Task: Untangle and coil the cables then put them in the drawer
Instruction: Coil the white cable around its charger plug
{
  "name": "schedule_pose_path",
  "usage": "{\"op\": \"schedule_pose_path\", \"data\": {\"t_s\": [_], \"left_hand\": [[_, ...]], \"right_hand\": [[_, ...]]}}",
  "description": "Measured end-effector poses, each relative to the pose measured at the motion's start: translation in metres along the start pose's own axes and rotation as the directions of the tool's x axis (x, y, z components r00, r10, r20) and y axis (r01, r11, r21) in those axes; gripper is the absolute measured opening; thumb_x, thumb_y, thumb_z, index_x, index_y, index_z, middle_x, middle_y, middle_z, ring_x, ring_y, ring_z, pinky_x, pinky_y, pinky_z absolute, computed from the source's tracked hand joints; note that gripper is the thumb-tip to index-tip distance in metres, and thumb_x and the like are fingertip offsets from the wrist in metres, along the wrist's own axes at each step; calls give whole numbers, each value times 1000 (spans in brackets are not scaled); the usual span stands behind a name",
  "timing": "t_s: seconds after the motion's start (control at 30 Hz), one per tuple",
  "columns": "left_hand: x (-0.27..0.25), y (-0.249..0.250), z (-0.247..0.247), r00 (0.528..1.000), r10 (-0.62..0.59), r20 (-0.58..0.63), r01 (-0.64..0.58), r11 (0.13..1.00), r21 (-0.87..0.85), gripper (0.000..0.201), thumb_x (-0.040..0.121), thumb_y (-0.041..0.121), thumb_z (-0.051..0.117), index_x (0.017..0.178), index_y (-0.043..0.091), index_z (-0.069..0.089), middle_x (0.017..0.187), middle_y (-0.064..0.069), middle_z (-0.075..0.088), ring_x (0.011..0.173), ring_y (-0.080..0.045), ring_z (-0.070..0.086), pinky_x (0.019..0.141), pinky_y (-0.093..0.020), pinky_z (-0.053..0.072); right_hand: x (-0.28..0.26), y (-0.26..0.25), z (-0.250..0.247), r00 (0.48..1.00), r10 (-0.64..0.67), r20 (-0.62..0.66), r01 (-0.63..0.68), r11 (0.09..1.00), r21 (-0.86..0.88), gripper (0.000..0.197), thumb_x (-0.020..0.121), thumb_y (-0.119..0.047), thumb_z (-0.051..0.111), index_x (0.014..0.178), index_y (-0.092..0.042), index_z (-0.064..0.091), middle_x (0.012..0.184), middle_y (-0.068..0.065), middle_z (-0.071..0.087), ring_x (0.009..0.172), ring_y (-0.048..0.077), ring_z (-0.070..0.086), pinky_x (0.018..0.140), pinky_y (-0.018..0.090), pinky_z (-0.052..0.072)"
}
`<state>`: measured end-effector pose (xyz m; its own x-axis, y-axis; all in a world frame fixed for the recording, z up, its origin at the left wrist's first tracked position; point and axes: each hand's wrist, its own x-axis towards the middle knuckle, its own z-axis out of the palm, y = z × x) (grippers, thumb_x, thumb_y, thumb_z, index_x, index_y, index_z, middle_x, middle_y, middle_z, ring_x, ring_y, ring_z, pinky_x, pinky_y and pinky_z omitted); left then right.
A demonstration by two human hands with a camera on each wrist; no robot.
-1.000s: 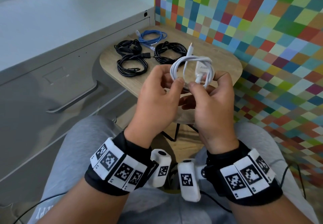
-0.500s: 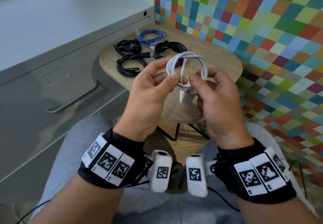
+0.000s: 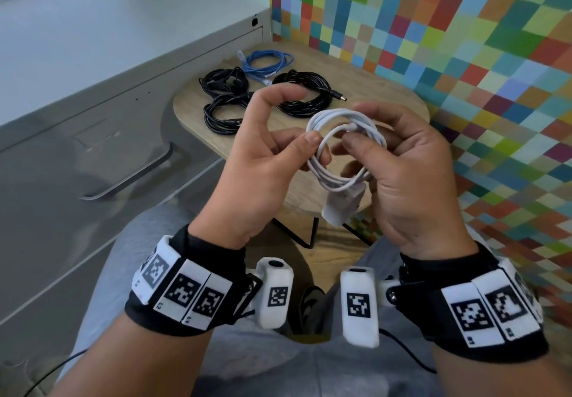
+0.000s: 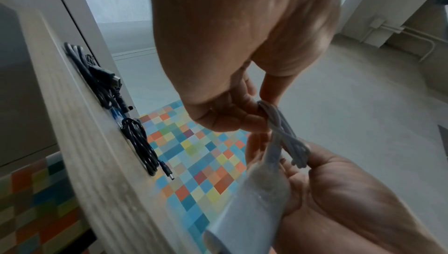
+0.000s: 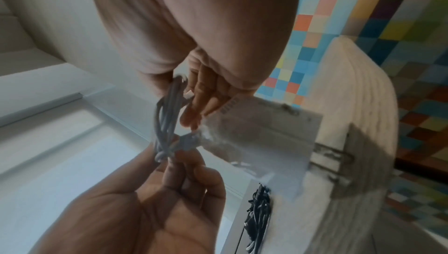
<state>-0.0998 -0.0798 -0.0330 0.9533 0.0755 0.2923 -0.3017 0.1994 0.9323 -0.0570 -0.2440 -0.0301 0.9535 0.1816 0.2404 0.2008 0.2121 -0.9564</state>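
White cable (image 3: pixel 342 149) coil upright between hands (image 3: pixel 334 161)

Multicoloured checkered wall (image 3: pixel 448 25) at 1 o'clock. Grey metal cabinet (image 3: pixel 77 155) with handle (image 3: pixel 130 177) at 9 o'clock. Round wooden counter (image 3: pixel 383 99) centre.

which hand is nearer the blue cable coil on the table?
Left. The left hand is up over the table's near part, below the blue cable coil in the head view. The right hand sits farther right; both hold the white cable.
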Motion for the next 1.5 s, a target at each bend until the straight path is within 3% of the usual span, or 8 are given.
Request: {"op": "schedule_pose_path", "data": {"t_s": [0.17,0.33,0.47,0.6,0.77,1.03,1.27,1.5], "left_hand": [[2,-3,3,1000,7,6,-7,995,95,11,101,4,54,103,13,60,78,-13,65,73,-31,56,69,-46,45],[1,1,1,1000,13,-4,-12,981,191,6,100,10,62,102,13,67,81,-5,70,73,-22,61,66,-41,50],[-1,2,4,996,44,-78,-11,925,381,23,84,13,84,98,17,67,89,2,69,60,-25,62,56,-40,53],[2,-8,7,951,223,-216,-63,820,569,19,83,14,85,89,23,69,105,-1,62,79,-16,66,66,-31,59],[1,-11,9,901,325,-289,-145,851,504,16,90,8,77,91,15,63,87,-4,68,74,-21,70,68,-39,60],[2,-4,12,900,11,-436,-17,1000,-10,19,96,3,69,108,6,54,80,-19,72,63,-26,74,55,-33,58],[4,0,5,906,-169,-388,124,983,-138,10,97,11,68,106,6,67,87,-13,74,60,-24,69,55,-31,57],[5,4,-1,889,-318,-330,257,942,-214,23,95,5,67,118,5,65,82,-9,73,56,-22,67,56,-31,58]], "right_hand": [[3,4,-1,990,139,28,-141,974,177,14,81,-16,80,93,-14,74,90,7,78,83,21,75,76,36,62],[4,4,-3,970,241,24,-241,949,201,26,75,-23,75,96,-8,77,86,10,74,76,17,68,71,32,58],[3,8,0,963,268,17,-266,942,207,25,75,-27,80,95,-12,81,95,26,62,89,35,56,81,42,53],[0,9,6,974,224,-30,-220,970,107,9,79,-26,77,84,-20,81,65,1,64,63,16,58,62,31,54],[-1,11,12,972,227,-69,-216,967,135,13,97,-12,68,91,-17,79,66,5,58,59,10,56,61,27,53],[0,9,10,988,148,-42,-142,982,121,13,98,-9,67,96,-15,78,68,7,63,57,13,61,59,30,56],[-5,8,11,999,-4,49,5,1000,-21,21,96,-4,67,96,-23,77,74,-6,74,66,12,68,63,30,57],[-9,4,10,985,-94,143,106,991,-80,17,87,-21,72,98,-32,79,83,-10,77,73,7,70,68,24,56]]}}
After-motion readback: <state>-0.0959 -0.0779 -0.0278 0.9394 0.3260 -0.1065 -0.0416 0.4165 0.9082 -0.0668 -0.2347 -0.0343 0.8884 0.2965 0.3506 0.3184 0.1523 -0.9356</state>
